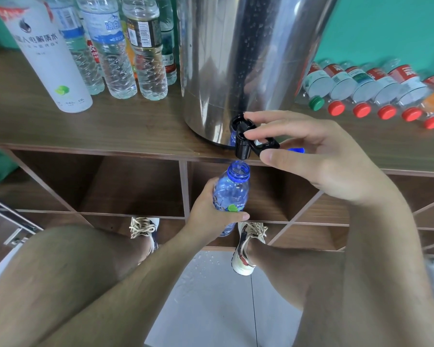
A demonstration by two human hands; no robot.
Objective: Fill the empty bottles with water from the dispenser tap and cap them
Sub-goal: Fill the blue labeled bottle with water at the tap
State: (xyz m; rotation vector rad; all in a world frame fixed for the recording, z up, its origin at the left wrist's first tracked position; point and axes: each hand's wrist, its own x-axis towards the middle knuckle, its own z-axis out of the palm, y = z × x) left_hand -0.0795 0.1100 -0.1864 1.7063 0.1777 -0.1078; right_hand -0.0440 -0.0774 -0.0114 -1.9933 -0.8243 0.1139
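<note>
Our left hand (206,217) grips the bottle (232,191); our right hand (318,159) pinches the tap (243,142); any drift spills water.

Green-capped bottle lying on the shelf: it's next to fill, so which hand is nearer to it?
Right. The right hand pinches the tap lever in front of the green-capped bottle; the left hand holds the blue bottle lower, under the spout.
</note>
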